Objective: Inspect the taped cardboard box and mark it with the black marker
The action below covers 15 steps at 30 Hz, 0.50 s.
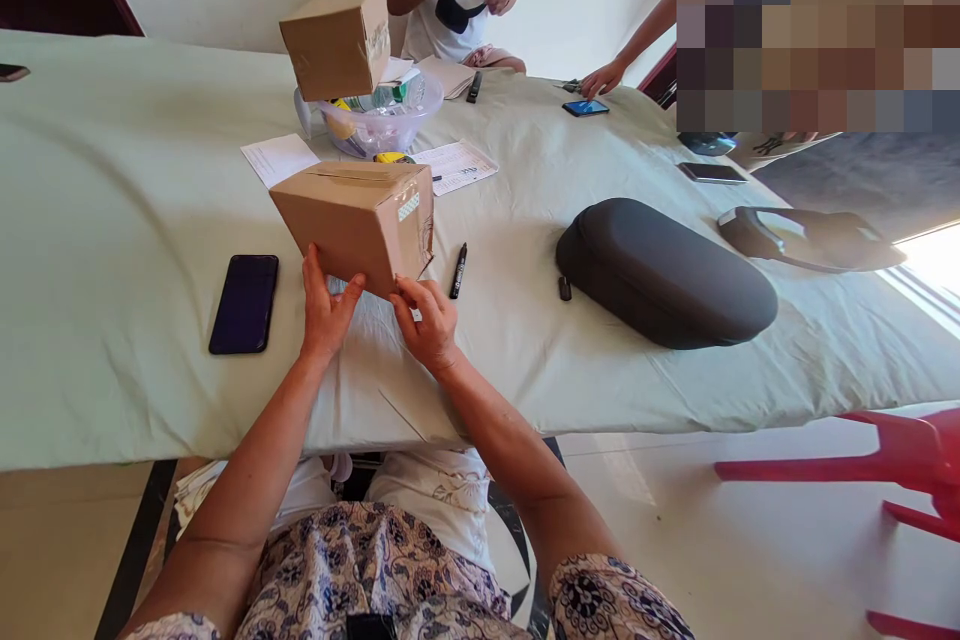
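A taped cardboard box (pixel 337 220) is tilted above the cloth-covered table in front of me, its near edge toward me. My left hand (pixel 328 305) supports its lower left side, with the thumb along the near bottom edge. At the near right corner, my right hand (pixel 427 318) pinches the cardboard edge between thumb and fingers. A strip of clear tape and a patterned label show on the box's right face. A black marker (pixel 459 270) lies just right of the box, and a dark phone (pixel 244 304) lies to the left of my left hand.
Behind the box, a clear plastic basin (pixel 382 128) holds several items, with a second cardboard box (pixel 334 45) on it. Papers (pixel 457 166) lie around it. A large black case (pixel 667 270) rests at right. Two other people are across the table; one holds a headset-like object (pixel 457 12).
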### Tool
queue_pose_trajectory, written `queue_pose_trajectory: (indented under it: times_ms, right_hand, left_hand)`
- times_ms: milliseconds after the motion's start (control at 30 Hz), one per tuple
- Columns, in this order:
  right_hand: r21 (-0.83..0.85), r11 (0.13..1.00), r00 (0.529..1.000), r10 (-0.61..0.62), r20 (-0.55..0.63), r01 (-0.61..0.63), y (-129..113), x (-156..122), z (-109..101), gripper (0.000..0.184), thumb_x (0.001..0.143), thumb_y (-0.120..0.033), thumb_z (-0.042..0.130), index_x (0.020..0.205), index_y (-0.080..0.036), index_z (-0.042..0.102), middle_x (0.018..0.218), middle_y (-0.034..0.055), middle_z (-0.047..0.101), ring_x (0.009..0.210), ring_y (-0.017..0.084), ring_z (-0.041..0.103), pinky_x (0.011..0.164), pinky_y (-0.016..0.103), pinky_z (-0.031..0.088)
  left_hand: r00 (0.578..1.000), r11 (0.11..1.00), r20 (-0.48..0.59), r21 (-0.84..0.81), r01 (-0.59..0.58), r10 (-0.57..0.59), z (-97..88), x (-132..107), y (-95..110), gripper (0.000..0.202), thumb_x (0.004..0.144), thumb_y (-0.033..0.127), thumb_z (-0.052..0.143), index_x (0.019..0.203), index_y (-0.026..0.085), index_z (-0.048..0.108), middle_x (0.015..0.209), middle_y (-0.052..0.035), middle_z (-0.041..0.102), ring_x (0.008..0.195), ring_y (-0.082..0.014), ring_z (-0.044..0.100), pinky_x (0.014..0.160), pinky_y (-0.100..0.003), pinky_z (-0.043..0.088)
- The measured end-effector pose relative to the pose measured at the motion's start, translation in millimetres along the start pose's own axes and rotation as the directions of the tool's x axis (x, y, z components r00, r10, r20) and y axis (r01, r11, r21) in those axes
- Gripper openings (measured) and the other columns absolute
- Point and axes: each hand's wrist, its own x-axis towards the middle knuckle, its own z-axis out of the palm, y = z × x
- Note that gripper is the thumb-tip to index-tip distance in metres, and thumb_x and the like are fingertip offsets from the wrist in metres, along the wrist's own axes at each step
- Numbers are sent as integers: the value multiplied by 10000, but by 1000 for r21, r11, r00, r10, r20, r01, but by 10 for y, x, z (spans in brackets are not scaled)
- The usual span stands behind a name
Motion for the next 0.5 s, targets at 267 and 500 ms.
queue_pose_trajectory:
  times_ms: [267,500]
  right_hand:
    - [-84,996,995,-30,93,37,-58,-41,58,235,1038,-283,511,1206,-206,656,886,73,731,778,165,701,712,297,591]
    - [-235,952,980,-182,84,197,-127,-34,123,181,1053,-248,496,1127,-187,650,784,35,710,692,156,655,647,290,505]
  left_hand:
    - [987,983,157,-172,58,-31,36,-41,129,1199,698,855,651,1616,399,30,1743,-135,21,1332,-351,602,845,-394,654]
    - [998,985,65,-171,-13,24,95,-73,185,1161,685,815,712,1584,279,209,1701,-177,204,1494,-318,442,1141,-383,520]
